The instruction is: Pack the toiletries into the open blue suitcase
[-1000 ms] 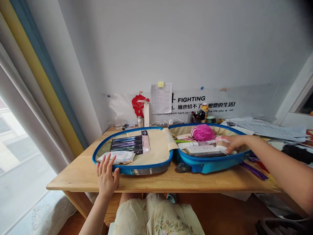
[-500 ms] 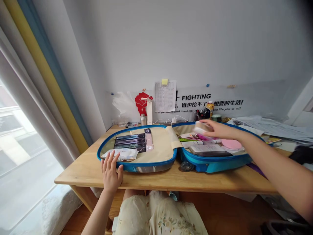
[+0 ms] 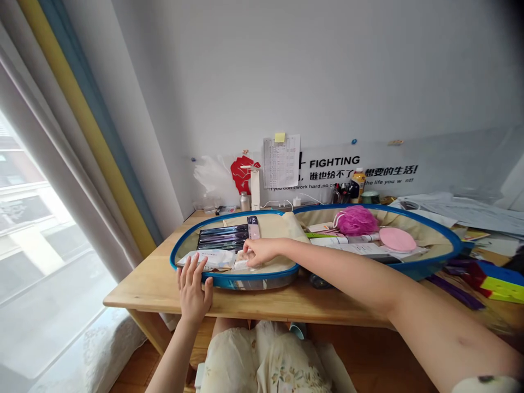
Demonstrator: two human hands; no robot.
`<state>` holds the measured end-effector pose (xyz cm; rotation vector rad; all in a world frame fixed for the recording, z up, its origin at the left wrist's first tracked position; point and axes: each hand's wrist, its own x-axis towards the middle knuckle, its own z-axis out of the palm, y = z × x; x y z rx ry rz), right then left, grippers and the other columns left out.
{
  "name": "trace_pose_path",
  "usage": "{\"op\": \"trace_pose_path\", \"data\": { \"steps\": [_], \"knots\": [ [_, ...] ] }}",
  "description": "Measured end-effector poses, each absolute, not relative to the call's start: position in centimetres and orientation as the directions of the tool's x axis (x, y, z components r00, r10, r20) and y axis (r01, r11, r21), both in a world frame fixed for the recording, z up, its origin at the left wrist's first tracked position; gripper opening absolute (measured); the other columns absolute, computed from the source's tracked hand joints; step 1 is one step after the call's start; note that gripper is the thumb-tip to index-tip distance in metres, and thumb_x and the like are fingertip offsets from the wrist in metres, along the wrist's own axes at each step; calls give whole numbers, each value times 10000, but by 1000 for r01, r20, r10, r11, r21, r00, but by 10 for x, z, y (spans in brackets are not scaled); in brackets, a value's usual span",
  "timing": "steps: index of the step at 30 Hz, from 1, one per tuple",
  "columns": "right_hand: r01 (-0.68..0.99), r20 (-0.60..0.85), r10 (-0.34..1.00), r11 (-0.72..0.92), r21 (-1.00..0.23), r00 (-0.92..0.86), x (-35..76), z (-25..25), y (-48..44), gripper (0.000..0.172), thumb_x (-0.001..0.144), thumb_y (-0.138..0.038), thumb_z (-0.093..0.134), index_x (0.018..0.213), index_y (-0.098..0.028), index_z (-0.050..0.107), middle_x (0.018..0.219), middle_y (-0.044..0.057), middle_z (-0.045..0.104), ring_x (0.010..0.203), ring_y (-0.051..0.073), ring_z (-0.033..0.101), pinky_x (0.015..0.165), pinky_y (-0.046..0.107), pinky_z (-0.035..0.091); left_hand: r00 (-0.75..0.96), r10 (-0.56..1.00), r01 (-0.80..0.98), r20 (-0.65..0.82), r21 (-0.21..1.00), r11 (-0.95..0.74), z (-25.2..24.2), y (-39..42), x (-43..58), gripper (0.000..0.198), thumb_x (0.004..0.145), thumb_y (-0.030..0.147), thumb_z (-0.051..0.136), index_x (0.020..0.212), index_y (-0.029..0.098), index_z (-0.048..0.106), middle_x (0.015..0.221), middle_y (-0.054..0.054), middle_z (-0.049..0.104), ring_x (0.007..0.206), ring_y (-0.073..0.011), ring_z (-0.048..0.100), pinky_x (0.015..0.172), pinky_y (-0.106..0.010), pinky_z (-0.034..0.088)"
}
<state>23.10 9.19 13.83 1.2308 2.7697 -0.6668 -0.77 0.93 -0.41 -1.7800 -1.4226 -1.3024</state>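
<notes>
An open blue-rimmed suitcase [image 3: 278, 268] lies on the wooden table, its two halves side by side. My right hand [image 3: 264, 251] reaches across into the left half, fingers closed on a small pale striped pack [image 3: 244, 258]; its exact kind is unclear. Beside that pack lies a white packet [image 3: 213, 258], and behind it a set of dark toothbrushes [image 3: 223, 237] in packaging. My left hand [image 3: 194, 286] rests open on the near rim, fingertips at the white packet. In the right half are a magenta bath puff [image 3: 357, 220], a flat pink disc [image 3: 397, 239] and several tubes and boxes.
Papers [image 3: 487, 215] spread over the table's right side, near a red, blue and yellow object [image 3: 501, 281]. Along the wall stand a yellow bottle [image 3: 357, 185], a white lamp [image 3: 255, 188] and a small silver bottle [image 3: 244, 201]. A curtain [image 3: 85, 164] hangs at the left.
My right hand has carried the striped pack from above the right half leftward and down into the left half. My left hand stays on the rim. The view has shifted slightly.
</notes>
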Motion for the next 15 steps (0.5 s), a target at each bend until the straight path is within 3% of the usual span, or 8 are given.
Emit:
{"op": "trace_pose_path", "data": {
  "steps": [5, 9, 12, 15],
  "knots": [
    [644, -176, 637, 648, -407, -751, 225, 139, 88, 390, 705, -394, 767, 1038, -198, 713, 1110, 101, 712, 1032, 313, 649, 927, 393, 517, -10, 434, 932, 901, 166, -323, -3, 9, -7, 463, 998, 384, 372, 1406, 200, 492, 1444, -157, 512, 1452, -286, 322, 1199, -494, 172],
    [675, -70, 701, 648, -353, -710, 254, 166, 90, 288, 809, -401, 680, 1045, -246, 733, 1247, 29, 673, 1141, 214, 609, 1004, 278, 458, -5, 430, 931, 903, 161, -329, -2, 9, -7, 455, 1001, 386, 369, 1393, 198, 503, 1439, -157, 517, 1453, -283, 323, 1200, -484, 174],
    [817, 9, 850, 509, -271, -527, 308, 191, 99, 255, 876, -378, 606, 1042, -229, 729, 1178, 38, 703, 1051, 188, 638, 902, 276, 479, -7, 428, 931, 904, 162, -327, -2, 8, -6, 449, 1005, 381, 360, 1386, 193, 506, 1438, -158, 517, 1455, -284, 320, 1201, -485, 174],
    [964, 97, 977, 206, -167, -192, 382, 205, 110, 328, 918, -388, 555, 804, -130, 722, 848, 98, 720, 838, 205, 671, 738, 309, 491, -6, 423, 931, 906, 159, -327, -2, 7, -5, 441, 1006, 369, 360, 1381, 187, 507, 1436, -160, 519, 1455, -283, 321, 1203, -481, 174]
  ]
}}
